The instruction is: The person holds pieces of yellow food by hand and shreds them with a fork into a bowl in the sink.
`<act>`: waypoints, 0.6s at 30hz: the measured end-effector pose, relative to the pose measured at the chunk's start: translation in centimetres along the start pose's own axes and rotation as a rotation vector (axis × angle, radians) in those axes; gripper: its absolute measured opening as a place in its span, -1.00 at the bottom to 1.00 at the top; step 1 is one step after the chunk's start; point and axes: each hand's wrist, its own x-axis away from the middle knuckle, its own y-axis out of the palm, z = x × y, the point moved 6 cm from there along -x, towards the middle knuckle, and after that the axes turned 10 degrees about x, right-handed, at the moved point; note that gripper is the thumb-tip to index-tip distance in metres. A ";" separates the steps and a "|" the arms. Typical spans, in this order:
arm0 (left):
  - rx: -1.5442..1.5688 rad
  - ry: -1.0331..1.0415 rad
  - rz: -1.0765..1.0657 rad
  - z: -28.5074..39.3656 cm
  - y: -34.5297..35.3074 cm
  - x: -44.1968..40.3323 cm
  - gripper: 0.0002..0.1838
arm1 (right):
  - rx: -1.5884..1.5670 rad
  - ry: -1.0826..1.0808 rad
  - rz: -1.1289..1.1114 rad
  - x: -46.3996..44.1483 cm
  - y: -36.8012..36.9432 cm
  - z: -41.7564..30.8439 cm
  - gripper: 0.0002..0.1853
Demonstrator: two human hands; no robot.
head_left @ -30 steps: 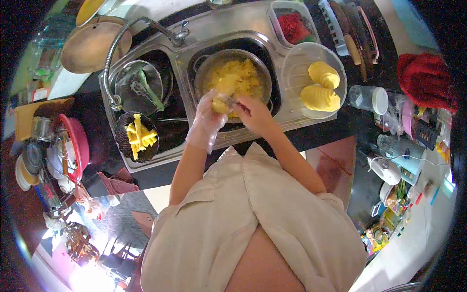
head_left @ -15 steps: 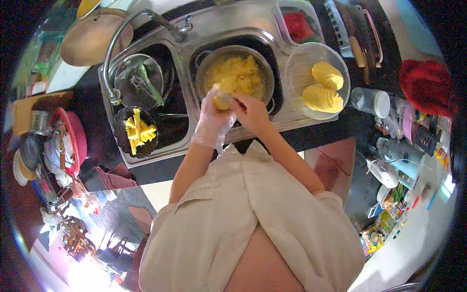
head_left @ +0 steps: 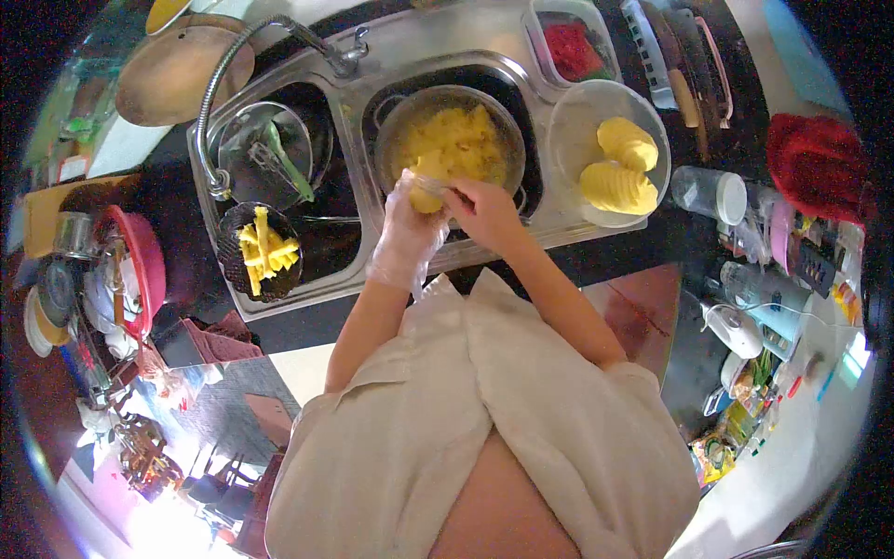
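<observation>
My left hand [head_left: 408, 231], in a clear plastic glove, is closed round a yellow fruit piece [head_left: 427, 194] at the near edge of a metal pot [head_left: 383, 152]. My bare right hand [head_left: 484, 216] is pinched against the right side of that piece; a tool in its fingers is too small to make out. Yellow scraps [head_left: 461, 140] fill the pot, which stands in the right sink basin. To the right, two peeled yellow fruits with grooved surfaces [head_left: 618, 188] lie on a round clear plastic lid or tray [head_left: 570, 121].
A black basket [head_left: 228, 244] holds yellow strips at the left. Behind it, a glass lid [head_left: 237, 154] and green-handled tool lie in the left basin under the faucet [head_left: 345, 58]. A tub with red contents [head_left: 570, 51], knives [head_left: 684, 93] and a jar [head_left: 710, 194] stand right.
The yellow piece between my hands has turned and shifted slightly, and my hands have moved a little with it. Both hands stay together over the pot's near edge.
</observation>
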 end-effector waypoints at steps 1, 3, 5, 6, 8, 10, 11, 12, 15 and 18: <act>0.008 -0.009 -0.008 -0.1 0.2 -0.3 -0.68 | -0.017 -0.002 -0.024 -0.2 -0.1 0.0 -0.78; 0.014 -0.011 -0.012 0.1 -0.2 -0.8 -0.68 | -0.021 0.029 -0.069 -0.5 0.0 -0.2 -0.77; 0.153 -0.081 0.083 -0.2 -1.8 -1.7 -0.68 | -0.022 0.073 -0.106 -0.4 0.4 0.2 -0.77; 0.152 -0.087 0.086 -0.3 -1.9 -1.5 -0.68 | 0.013 0.037 -0.099 -0.2 0.7 0.3 -0.77; 0.175 -0.159 0.105 -0.7 -2.0 -1.4 -0.68 | 0.052 -0.004 -0.087 -0.4 1.0 1.1 -0.77; 0.135 -0.130 0.143 -0.7 -1.5 -0.3 -0.69 | 0.097 0.157 -0.112 -0.2 1.3 2.9 -0.74; 0.096 -0.096 0.168 -0.5 -1.3 0.0 -0.71 | 0.094 0.151 -0.113 -0.4 1.5 3.3 -0.74; 0.096 -0.094 0.172 -0.7 -1.5 0.3 -0.71 | 0.080 0.117 -0.086 -0.4 1.5 3.3 -0.73; -0.994 0.301 0.003 1.1 0.9 0.4 -0.72 | 0.107 0.105 -0.096 -1.3 1.7 3.6 -0.69; 0.014 -0.015 0.141 0.1 0.3 0.7 -0.69 | 0.209 0.166 -0.225 -2.2 2.9 3.5 -0.60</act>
